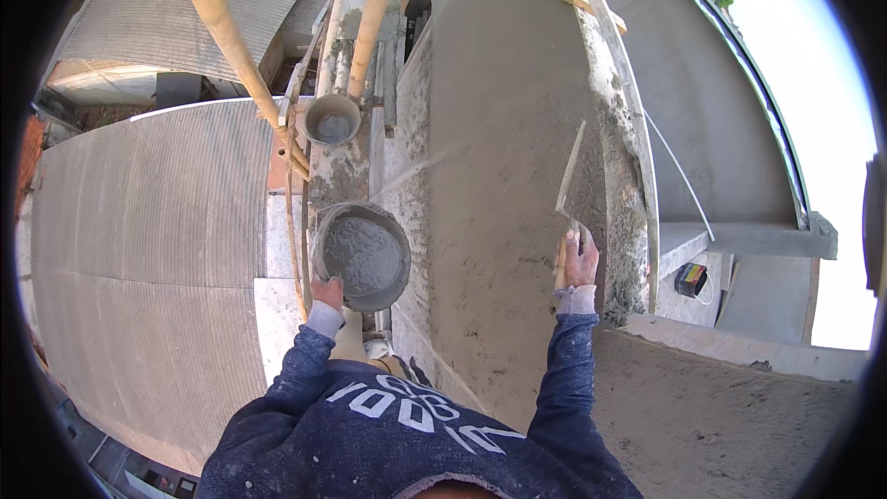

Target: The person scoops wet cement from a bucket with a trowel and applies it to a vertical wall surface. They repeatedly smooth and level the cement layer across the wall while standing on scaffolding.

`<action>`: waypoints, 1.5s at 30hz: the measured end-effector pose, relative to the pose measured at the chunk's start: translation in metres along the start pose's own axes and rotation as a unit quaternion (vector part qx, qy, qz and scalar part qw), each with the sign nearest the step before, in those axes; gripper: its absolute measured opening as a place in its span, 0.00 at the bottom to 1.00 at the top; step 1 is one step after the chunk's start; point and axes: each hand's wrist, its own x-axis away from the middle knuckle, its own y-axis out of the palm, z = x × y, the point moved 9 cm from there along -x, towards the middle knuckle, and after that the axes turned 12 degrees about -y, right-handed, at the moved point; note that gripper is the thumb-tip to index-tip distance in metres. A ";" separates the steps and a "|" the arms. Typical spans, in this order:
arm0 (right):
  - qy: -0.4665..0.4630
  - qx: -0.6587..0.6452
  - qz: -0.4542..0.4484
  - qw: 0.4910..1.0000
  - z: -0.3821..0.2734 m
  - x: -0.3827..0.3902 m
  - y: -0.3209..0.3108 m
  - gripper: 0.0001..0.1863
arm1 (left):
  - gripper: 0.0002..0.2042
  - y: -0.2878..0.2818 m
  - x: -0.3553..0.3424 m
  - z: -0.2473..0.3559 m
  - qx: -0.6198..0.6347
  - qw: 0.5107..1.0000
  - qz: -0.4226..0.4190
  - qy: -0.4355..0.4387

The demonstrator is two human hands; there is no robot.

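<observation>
Two bare hands reach out from dark blue, dust-marked sleeves (571, 356), seen from above beside a grey plastered wall (508, 139). The left hand (327, 291) is closed over the near left edge of a round, dark bucket (397, 283), which sits ahead of the body and to the left of the wall. Inside is wet grey mortar (362, 248). How much of the bucket's weight rests on what lies beneath it, I cannot tell.

The right hand (579, 263) is wrapped around the pale handle of a trowel (572, 166), its long, thin blade pointing away from the person, in front of the wall; whether the blade touches the plaster is unclear.

The bucket is probably heavy and its load soft and sloppy, apt to shift if tipped. Its rim looks stiff enough to grip, though wet smears could make it slick; a second hold under the base would steady a lift. The trowel should feel light, its blade stiff and thin-edged, so the handle is the place to hold it.

Farther ahead stands a smaller bucket (311, 126), near bamboo poles (226, 28); a corrugated roof (152, 203) spreads out to the left.
</observation>
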 end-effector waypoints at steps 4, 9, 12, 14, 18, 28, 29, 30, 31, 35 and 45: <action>0.005 0.157 -0.058 0.986 0.033 -0.047 0.051 0.26 | 0.19 -0.016 0.004 0.004 -0.013 0.999 0.038 -0.007; 0.057 0.126 -0.002 0.990 0.024 -0.088 0.043 0.26 | 0.20 -0.032 0.004 0.007 0.008 0.999 0.020 0.031; -0.007 0.154 0.035 0.987 -0.017 -0.078 0.009 0.26 | 0.19 -0.042 0.005 -0.007 0.013 1.000 0.018 0.002; -0.045 0.191 0.045 0.979 -0.042 -0.059 -0.012 0.26 | 0.18 -0.050 0.005 -0.030 0.025 0.996 0.039 -0.072; -0.140 0.348 0.052 0.925 -0.100 -0.019 -0.020 0.25 | 0.16 -0.054 0.005 -0.031 -0.042 0.997 0.071 -0.004; 0.062 -0.052 -0.381 0.921 -0.114 0.000 0.063 0.30 | 0.20 -0.041 0.015 -0.003 -0.031 0.999 0.017 -0.035; 0.120 -0.166 -0.429 0.880 -0.102 -0.004 0.084 0.30 | 0.20 -0.038 0.019 0.009 -0.027 1.000 0.007 -0.002; 0.137 -0.139 -0.388 0.901 -0.079 -0.028 0.097 0.29 | 0.20 -0.037 0.020 0.008 -0.031 0.998 0.027 -0.038; 0.150 -0.120 -0.341 0.920 -0.056 -0.042 0.109 0.29 | 0.20 -0.034 0.024 0.015 -0.023 0.999 0.012 -0.028; 0.000 0.190 -0.053 0.980 -0.017 -0.061 0.095 0.32 | 0.19 -0.018 0.028 0.041 0.000 1.000 -0.010 0.019; -0.001 0.271 -0.241 0.932 0.018 0.220 0.114 0.29 | 0.19 -0.005 0.003 -0.040 -0.112 0.993 -0.008 0.045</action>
